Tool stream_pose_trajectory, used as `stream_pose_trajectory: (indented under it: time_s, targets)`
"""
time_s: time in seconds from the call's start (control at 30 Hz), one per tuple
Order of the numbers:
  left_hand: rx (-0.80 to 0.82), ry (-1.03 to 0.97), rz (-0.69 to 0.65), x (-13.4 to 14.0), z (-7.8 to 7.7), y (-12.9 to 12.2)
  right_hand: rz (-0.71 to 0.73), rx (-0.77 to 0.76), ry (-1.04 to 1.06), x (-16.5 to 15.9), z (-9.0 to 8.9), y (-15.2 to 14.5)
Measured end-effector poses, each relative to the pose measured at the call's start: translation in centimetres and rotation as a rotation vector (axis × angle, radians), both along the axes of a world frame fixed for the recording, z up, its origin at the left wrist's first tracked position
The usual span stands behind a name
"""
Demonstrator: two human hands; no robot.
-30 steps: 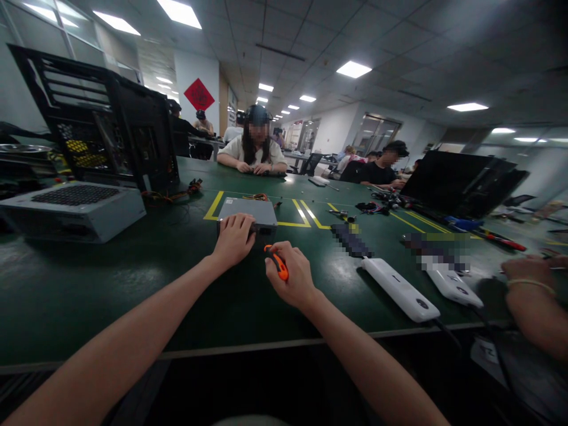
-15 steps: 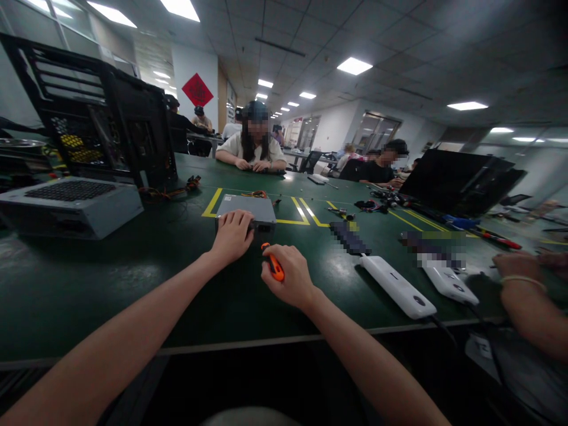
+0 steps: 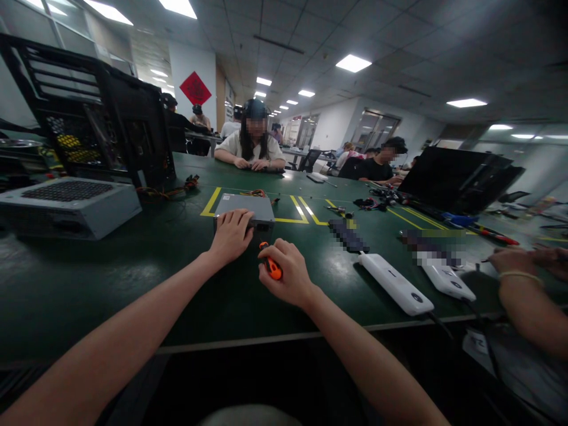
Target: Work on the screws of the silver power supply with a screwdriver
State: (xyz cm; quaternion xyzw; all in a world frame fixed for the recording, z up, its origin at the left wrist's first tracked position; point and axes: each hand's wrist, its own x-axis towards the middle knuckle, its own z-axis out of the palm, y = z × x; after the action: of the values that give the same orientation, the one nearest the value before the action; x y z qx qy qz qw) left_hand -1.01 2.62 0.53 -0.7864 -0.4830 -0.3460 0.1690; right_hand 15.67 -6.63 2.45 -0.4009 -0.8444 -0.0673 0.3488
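Note:
A grey computer power supply unit (image 3: 245, 205) sits on the green tabletop in front of me, its cable bundle at the far side. My left hand (image 3: 231, 235) grips its near edge, with the fingers bent over the top face. In my closed right hand (image 3: 286, 269) is a screwdriver with an orange and black handle (image 3: 274, 269), just in front of the unit's near face. The screwdriver's shaft and tip are too dark to make out, so I cannot tell whether it touches the unit.
At the left stand a second power supply (image 3: 80, 204) and an open black computer case (image 3: 106, 118). White power banks (image 3: 396, 284) with phones lie to the right. Beyond are loose cables (image 3: 377, 198) and another black case (image 3: 457, 180). A co-worker's hand (image 3: 515, 263) is at the right edge.
The orange handle has turned a little within my right hand and shifted slightly left. My left hand stays on the power supply unit. The whole view has shifted slightly.

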Motion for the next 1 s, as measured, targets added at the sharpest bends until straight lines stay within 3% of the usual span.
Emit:
stream_pose_trajectory:
  time_s: [0.2, 0.43, 0.6, 0.83, 1.0]
  targets:
    - [0.017, 0.012, -0.033, -0.06, -0.12, -0.02, -0.054, -0.056, 0.116, -0.01, -0.18, -0.02]
    - [0.017, -0.010, -0.050, 0.11, -0.17, 0.03, 0.014, 0.007, -0.025, -0.03, -0.15, 0.21]
    - [0.010, 0.001, -0.025, 0.23, -0.13, -0.02, -0.063, -0.096, 0.165, -0.05, -0.22, 0.24]
    - [0.001, -0.009, -0.023, 0.30, -0.19, -0.01, 0.015, 0.010, -0.024, -0.20, -0.08, 0.07]
    - [-0.002, -0.003, -0.021, 0.32, -0.16, 0.00, -0.067, -0.073, 0.147, -0.16, -0.21, 0.16]
